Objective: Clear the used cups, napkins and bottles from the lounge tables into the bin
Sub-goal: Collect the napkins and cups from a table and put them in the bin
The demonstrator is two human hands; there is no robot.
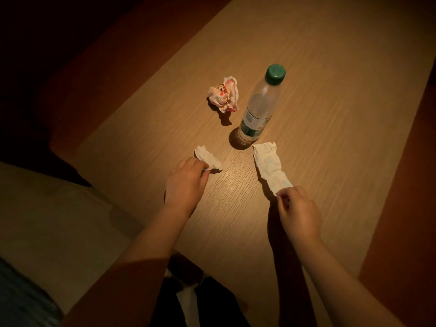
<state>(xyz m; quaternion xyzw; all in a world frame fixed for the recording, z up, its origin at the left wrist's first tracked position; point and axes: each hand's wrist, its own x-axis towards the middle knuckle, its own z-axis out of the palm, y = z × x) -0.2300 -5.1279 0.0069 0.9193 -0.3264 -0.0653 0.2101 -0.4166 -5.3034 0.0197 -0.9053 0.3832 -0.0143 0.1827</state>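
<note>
The table [318,102] is pale wood-grain, matt with a soft sheen. The bottle [258,107] is clear, glossy plastic with a green plastic cap [275,74]. The small napkin [208,158] and long napkin [270,167] are white, creased, matt paper. The wad [224,95] is crumpled, red-printed paper.
</note>
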